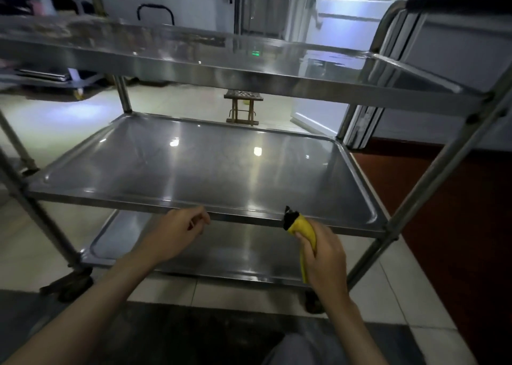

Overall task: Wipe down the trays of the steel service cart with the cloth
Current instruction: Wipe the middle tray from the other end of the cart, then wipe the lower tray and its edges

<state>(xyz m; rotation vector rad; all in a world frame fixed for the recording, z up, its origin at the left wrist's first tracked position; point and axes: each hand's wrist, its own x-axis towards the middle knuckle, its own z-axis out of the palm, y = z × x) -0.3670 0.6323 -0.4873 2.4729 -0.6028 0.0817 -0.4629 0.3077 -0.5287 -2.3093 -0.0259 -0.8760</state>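
Observation:
A steel service cart with three trays fills the view: the top tray (194,68), the middle tray (194,167) and the bottom tray (230,253). My right hand (325,256) is shut on a bunched yellow cloth (303,228) with a black end, held just in front of the middle tray's near rim. My left hand (177,233) hovers at the same rim further left, fingers loosely curled, holding nothing. All three trays carry nothing.
The cart's steel posts (432,181) rise at the right and left corners, with a castor (69,284) at the lower left. A small wooden stool (243,106) stands on the tiled floor beyond. A dark mat (194,334) lies under me.

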